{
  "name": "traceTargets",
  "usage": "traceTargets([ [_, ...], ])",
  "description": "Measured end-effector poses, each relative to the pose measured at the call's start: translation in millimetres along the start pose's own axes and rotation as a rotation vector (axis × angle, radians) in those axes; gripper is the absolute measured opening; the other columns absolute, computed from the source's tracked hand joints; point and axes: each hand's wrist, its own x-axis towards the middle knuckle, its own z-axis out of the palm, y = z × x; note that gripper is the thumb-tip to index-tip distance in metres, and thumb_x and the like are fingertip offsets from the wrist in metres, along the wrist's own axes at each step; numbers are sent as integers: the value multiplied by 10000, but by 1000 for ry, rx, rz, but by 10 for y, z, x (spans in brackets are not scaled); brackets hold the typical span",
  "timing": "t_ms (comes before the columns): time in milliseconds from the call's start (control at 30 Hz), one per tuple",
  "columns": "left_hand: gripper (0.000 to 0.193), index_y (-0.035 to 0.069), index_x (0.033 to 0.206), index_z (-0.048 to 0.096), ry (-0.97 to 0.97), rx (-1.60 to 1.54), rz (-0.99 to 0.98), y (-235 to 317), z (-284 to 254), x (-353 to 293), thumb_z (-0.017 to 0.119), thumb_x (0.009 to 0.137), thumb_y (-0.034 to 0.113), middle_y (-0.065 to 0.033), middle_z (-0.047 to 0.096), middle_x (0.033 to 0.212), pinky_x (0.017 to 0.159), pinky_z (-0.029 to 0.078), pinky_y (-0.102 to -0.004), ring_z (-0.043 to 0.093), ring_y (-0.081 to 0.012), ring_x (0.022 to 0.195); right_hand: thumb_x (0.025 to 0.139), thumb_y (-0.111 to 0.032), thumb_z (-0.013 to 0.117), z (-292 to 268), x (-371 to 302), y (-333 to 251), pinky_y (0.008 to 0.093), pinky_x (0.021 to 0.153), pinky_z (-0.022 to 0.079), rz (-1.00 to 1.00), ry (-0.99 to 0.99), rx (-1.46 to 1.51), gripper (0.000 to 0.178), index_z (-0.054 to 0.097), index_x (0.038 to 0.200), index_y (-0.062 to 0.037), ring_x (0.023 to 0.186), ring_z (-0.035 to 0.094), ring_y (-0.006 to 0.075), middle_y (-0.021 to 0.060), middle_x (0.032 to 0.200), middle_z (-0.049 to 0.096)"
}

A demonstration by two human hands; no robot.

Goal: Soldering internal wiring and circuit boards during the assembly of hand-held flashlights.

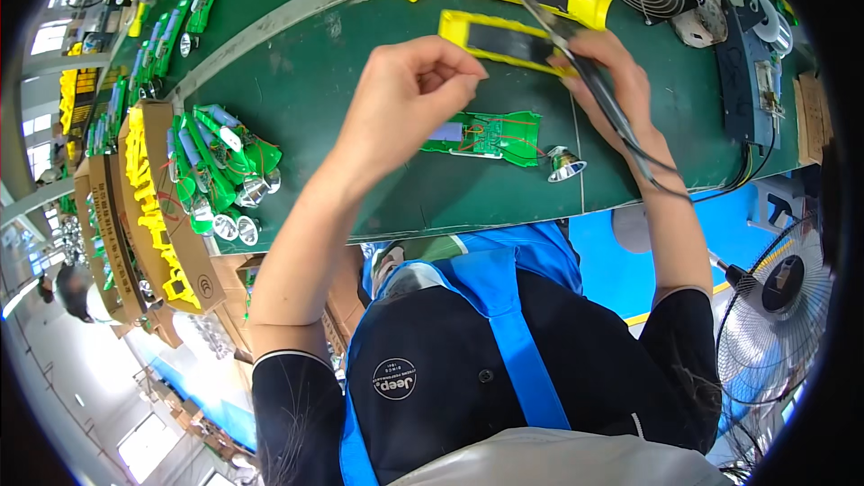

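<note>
Covering most of the view, a dark green, flat-topped workbench point(306, 90) carries everything within reach. Across its far side slants a corded hand tool with a dark handle and a long, pointed grey tip point(601, 90), perhaps a soldering iron; if hot, it could scorch plastic or skin. Its thin black cable point(661, 182) crosses the right forearm, so a snag could jerk the point aside. The right hand point(630, 81) grips that handle. The left hand point(405, 94) has its fingers curled, thumb and forefinger nearly meeting; whether they pinch something thin I cannot tell. Under the tool lies a yellow plastic trough-shaped casing with a black inner strip point(499, 40); the right fingertips overlap its end, and a careless knock could shift it. Nearer the person rests a green plastic casing holding a circuit board point(504, 130). Just beside it, a shiny silver cone-shaped reflector point(565, 165) could roll, straining the thin red wires point(545, 155) and perhaps breaking a joint.
</note>
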Motion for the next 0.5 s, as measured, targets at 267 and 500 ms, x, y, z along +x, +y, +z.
traceTargets([
  [267,118,-29,824,625,-150,86,-141,-70,-115,192,620,772,77,-39,606,737,614,446,-230,555,-86,677,841,-256,635,-201,-276,-238,342,803,441,107,35,175,343,490,1029,-9,860,577,226,152,904,617],
  [500,36,65,775,574,-155,838,555,-91,-60,436,608,775,78,-30,519,852,750,379,-309,507,-187,814,828,-209,594,-282,-222,-389,243,614,404,804,170,525,237,497,909,-9,644,512,118,82,736,549],
])
